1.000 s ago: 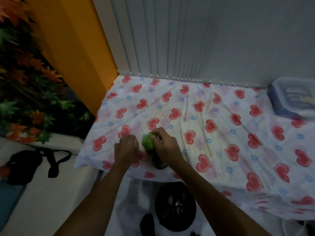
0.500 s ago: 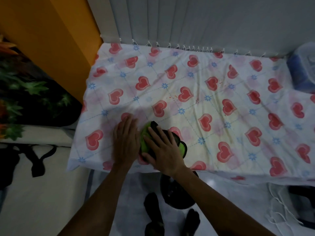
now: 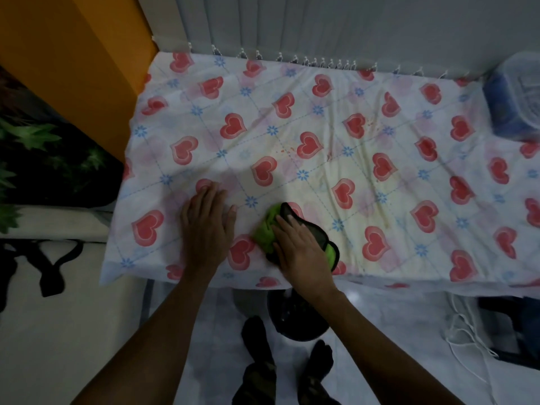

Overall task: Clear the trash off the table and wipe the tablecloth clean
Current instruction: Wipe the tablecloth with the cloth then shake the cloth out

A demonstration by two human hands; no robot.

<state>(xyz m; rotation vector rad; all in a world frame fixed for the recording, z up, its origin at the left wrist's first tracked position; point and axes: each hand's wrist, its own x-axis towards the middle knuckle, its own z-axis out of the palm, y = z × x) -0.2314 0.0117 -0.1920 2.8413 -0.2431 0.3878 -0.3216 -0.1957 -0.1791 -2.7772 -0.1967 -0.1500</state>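
Right hand (image 3: 301,252) and the green-and-black cloth (image 3: 264,229) under it have slid right since half a second ago, so a gap now shows between the cloth and the left hand (image 3: 206,229). Both hands are on the tablecloth (image 3: 365,92), near its front edge, left of its middle. Left hand flat, fingers straight, palm down, holding nothing. Right hand flat too, pressing the cloth down, fingers not curled round it. Yellowish stain (image 3: 355,171) at the tablecloth's middle. Blue lidded box (image 3: 514,106) at its far right corner. Dark bin (image 3: 295,320) below its front edge.
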